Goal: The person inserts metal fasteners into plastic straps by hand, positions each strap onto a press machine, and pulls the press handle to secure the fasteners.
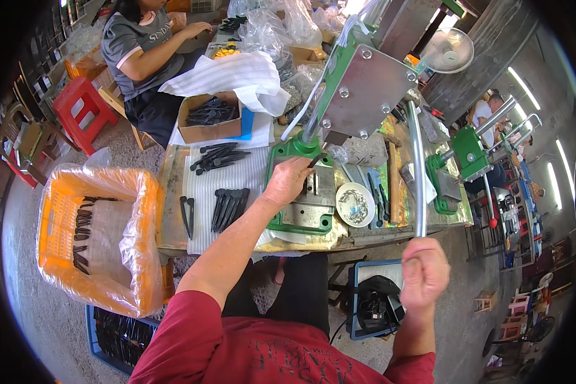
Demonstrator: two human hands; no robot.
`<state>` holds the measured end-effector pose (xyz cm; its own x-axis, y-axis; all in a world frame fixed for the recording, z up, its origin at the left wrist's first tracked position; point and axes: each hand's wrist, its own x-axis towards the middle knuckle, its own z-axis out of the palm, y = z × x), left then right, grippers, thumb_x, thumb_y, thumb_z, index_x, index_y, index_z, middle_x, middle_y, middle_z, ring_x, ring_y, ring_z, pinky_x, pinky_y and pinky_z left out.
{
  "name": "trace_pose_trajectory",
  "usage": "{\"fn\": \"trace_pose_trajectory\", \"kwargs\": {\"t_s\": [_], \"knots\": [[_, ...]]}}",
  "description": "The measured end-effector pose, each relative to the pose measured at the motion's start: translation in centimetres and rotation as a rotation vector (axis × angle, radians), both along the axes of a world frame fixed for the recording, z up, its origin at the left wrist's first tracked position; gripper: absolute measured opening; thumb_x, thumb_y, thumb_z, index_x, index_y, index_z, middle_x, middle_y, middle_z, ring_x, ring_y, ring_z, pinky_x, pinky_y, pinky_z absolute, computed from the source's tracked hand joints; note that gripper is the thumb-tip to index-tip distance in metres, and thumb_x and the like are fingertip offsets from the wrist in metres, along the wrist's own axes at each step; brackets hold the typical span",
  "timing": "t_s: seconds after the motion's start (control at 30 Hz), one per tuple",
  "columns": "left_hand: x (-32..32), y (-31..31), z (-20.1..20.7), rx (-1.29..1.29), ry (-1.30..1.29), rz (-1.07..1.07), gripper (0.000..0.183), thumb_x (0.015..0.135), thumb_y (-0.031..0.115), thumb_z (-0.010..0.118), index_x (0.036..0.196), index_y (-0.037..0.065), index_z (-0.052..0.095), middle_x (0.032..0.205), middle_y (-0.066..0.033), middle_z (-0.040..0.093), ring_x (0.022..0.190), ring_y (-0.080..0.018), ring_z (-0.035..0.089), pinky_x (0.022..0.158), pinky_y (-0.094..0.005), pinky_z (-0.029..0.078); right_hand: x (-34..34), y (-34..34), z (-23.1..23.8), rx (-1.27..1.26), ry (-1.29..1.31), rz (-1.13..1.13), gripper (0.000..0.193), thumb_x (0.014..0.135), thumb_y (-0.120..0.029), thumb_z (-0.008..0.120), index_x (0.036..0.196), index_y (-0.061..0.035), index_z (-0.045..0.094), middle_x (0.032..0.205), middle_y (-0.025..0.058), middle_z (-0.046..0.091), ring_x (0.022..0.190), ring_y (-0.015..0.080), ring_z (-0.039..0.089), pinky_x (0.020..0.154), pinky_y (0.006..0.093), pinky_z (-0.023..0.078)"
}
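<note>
Above the bed of a green hand press (329, 221), my left hand (287, 182) pinches a small black piece (317, 160), its tip showing past my fingers. Most of that piece is hidden by the hand. My right hand (424, 272) is closed around the lower end of the press's long metal lever (418, 173). Left of the press, several black handle-like parts (229, 210) lie side by side on white foam sheet (201, 182). Farther back is a loose pile of similar parts (216, 157), and two more (187, 216) lie at the left.
A white bowl of small metal pieces (354, 205) stands right of the press, near a wooden-handled hammer (394, 192). An open cardboard box (210, 131) holds black parts. The plastic-lined orange crate (153, 211) sits left. A person (147, 57) sits at the far left; a second green press (470, 153) stands right.
</note>
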<state>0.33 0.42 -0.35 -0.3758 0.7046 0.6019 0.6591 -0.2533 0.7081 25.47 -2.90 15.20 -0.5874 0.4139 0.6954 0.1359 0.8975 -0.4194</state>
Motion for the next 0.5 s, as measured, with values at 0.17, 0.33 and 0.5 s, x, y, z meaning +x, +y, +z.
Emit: {"fn": "trace_pose_trajectory", "kwargs": {"t_s": [0.17, 0.33, 0.5], "knots": [[0.1, 0.2, 0.0, -0.013, -0.011, 0.000, 0.016, 0.069, 0.001, 0.057, 0.085, -0.001, 0.053, 0.077, -0.0153, 0.055, 0.073, -0.0324, 0.054, 0.062, -0.0349, 0.043, 0.4, -0.5, 2.8, -0.229, -0.017, -0.056, 0.021, 0.076, -0.014, 0.055, 0.062, 0.0002, 0.047, 0.067, 0.0107, 0.053, 0.052, 0.0155, 0.046, 0.047, 0.0239, 0.036], [0.2, 0.4, 0.3, -0.074, -0.012, -0.014, 0.013, 0.071, 0.001, 0.054, 0.084, 0.000, 0.053, 0.073, -0.0149, 0.053, 0.067, -0.0302, 0.054, 0.059, -0.0338, 0.043, 0.3, -0.7, 2.4, -0.238, 0.039, -0.083, 0.022, 0.076, -0.015, 0.055, 0.062, 0.0001, 0.047, 0.067, 0.0101, 0.052, 0.051, 0.0152, 0.045, 0.047, 0.0240, 0.035], [0.2, 0.1, 1.6, -0.113, -0.252, 0.027, 0.008, 0.076, 0.004, 0.054, 0.083, 0.001, 0.055, 0.069, -0.0075, 0.054, 0.059, -0.0168, 0.055, 0.053, -0.0272, 0.046, 0.3, -0.6, 2.4, -0.217, 0.030, -0.060, 0.022, 0.076, -0.016, 0.056, 0.063, 0.0004, 0.048, 0.067, 0.0099, 0.052, 0.051, 0.0154, 0.045, 0.047, 0.0239, 0.035]]}}
